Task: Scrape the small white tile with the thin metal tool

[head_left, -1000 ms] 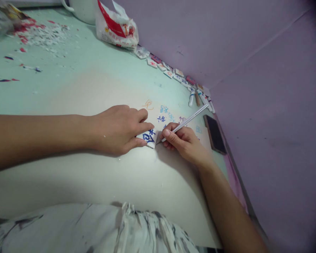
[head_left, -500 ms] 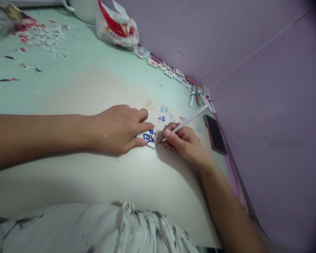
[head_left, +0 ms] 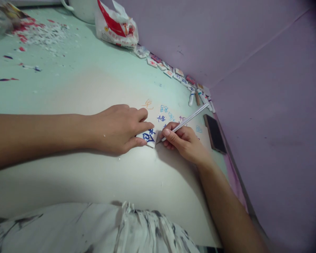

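A small white eraser-like block [head_left: 149, 137] with a blue character drawn on it lies flat on the table, partly covered by fingers. My left hand [head_left: 121, 130] presses it down, index finger at its far edge and thumb at its near edge. Close by on the right, my right hand [head_left: 183, 140] grips a slim silver craft knife [head_left: 191, 118] like a pen. The knife slants up to the right, its thin dark tip at the block's right edge. Coloured characters [head_left: 162, 118] are written on the tabletop just beyond, some hidden behind my right hand.
A dark phone [head_left: 215, 134] lies right of my right hand, by the purple wall [head_left: 274, 105]. Small lettered blocks [head_left: 177, 77] and marker pens [head_left: 191, 98] line the wall. A red-and-white plastic bag [head_left: 118, 28], a white mug [head_left: 84, 10] and white and red shavings [head_left: 44, 33] are farther back.
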{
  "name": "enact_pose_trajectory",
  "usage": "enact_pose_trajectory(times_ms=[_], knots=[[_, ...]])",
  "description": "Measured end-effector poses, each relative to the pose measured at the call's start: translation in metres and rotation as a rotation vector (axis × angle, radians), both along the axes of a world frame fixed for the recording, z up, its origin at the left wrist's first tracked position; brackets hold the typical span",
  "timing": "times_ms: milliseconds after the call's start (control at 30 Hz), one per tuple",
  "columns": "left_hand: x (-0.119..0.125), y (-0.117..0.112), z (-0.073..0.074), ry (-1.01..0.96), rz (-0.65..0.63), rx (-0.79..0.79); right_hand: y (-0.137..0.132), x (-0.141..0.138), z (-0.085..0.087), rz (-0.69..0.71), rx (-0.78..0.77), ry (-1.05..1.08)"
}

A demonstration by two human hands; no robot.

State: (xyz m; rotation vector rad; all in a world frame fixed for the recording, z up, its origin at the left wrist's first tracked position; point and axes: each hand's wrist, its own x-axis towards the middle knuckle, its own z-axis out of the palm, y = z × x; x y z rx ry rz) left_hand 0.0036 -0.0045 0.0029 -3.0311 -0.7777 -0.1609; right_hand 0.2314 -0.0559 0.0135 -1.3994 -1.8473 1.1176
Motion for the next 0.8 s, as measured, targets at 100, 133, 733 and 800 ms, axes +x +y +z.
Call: enact_pose_trajectory(times_ms=[100, 133, 733, 800], knots=[[-0.0004, -0.0002, -0.0003, -0.008, -0.005, 0.002, 0.0000, 0.0001, -0.0006, -0.005, 0.002, -0.006], [-0.0005, -0.0002, -0.0003, -0.012, -0.007, 0.001, 0.0000, 0.0000, -0.0007, -0.006, 0.001, -0.006], [0.0004, -0.0005, 0.0018, 0.002, -0.002, -0.011, 0.0003, -0.0006, 0.0005, -0.005, -0.010, 0.000], [0.0006, -0.0002, 0.0013, -0.001, -0.003, -0.005, 0.0003, -0.0005, 0.0006, -0.006, -0.006, -0.009]])
